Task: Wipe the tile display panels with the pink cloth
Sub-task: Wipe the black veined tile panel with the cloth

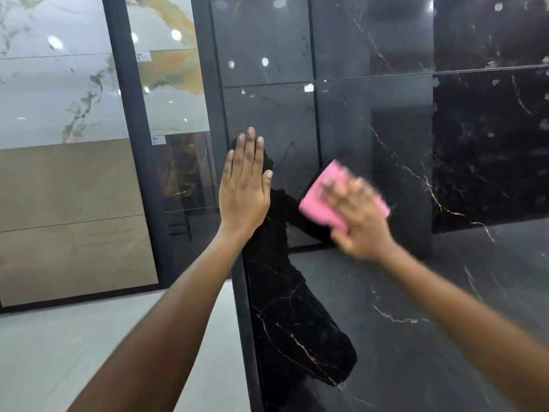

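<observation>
Two bare forearms came up from the bottom edge, closest to the camera, and reached to a glossy black panel (pixel 371 129) with thin gold and white veins. This panel filled the middle and the right of the view, and the arms were reflected dark in it. To the left stood a pale panel (pixel 53 84) with grey and ochre veins above beige tiles, in a dark frame (pixel 124 99). A light floor (pixel 74 337) lay under it.

The left hand (pixel 243 185) lay flat on the black panel near its left edge, fingers straight and together, holding nothing. The right hand (pixel 358 217) was blurred; its fingers were spread over the cloth (pixel 319 200) and pressed it on the black panel, just beside the left hand. I could not tell if the fingers were curled round the cloth. The pink, folded cloth showed above and left of the fingers.
</observation>
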The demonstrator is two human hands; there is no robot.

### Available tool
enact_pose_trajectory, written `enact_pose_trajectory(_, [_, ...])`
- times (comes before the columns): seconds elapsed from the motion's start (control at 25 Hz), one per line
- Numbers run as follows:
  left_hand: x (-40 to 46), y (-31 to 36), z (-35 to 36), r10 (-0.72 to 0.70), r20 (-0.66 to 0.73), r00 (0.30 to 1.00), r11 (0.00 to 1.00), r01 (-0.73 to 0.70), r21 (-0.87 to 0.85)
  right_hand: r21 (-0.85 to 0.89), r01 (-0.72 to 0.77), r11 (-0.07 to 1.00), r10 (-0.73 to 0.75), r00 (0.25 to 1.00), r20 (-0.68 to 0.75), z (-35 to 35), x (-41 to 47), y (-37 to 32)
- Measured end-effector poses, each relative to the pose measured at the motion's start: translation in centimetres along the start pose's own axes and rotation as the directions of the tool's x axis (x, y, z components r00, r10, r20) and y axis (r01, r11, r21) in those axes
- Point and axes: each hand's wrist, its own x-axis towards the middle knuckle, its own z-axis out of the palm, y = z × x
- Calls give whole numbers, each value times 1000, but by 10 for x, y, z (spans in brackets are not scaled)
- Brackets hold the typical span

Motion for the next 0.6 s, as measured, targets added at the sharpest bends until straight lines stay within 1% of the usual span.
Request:
enact_pose_trajectory(0.04, [-1,0,0,7,-8,1000,1000,-7,1,7,173,985,-173,982,74,12,-38,-30])
enact_pose_trajectory(0.08, [-1,-1,0,9,-6,1000,1000,-9,0,7,338,941,-333,925,182,18,-72,-54])
enact_pose_trajectory(0.12, [0,-2,-1,7,0,1000,1000,-7,-4,7,464,886,-449,853,264,20,-93,-67])
enact_pose_trajectory(0.16, [-1,-2,-2,0,5,1000,1000,0,-9,18,528,849,-510,810,290,18,-97,-65])
enact_pose_trajectory(0.2, [-2,-1,-2,-4,0,1000,1000,4,-9,16,524,852,-511,822,252,15,-83,-52])
enact_pose_trajectory(0.24, [-2,-1,-1,-4,-4,1000,1000,4,-9,5,429,903,-424,890,166,10,-57,-36])
enact_pose_trajectory(0.28, [-3,-1,-1,-3,-4,1000,1000,3,-10,-1,254,967,-253,965,72,3,-24,-16])
enact_pose_trajectory(0.32, [-3,-1,0,1,-4,1000,1000,-1,-6,3,57,998,-57,998,-28,-8,10,7])
enact_pose_trajectory(0.36, [-3,-1,0,3,-3,1000,1000,-3,0,47,-113,992,118,987,-110,-16,36,23])
enact_pose_trajectory(0.4, [-3,-1,0,2,0,1000,1000,-2,7,88,-215,973,226,962,-152,-16,47,26])
enact_pose_trajectory(0.44, [-2,-1,-1,0,1,1000,1000,-1,14,100,-225,969,239,958,-161,-9,43,17])
enact_pose_trajectory(0.48, [-2,0,-2,-2,1,1000,1000,2,20,96,-162,982,174,975,-137,2,25,-3])
enact_pose_trajectory(0.52, [-2,0,-3,-5,2,1000,1000,5,20,90,-26,996,32,997,-68,16,-7,-32])
enact_pose_trajectory(0.56, [-2,0,-4,-8,6,1000,1000,8,16,75,181,981,-184,983,29,28,-45,-65])
enact_pose_trajectory(0.6, [-1,0,-5,-10,14,1000,1000,10,11,48,429,902,-430,887,170,33,-84,-91])
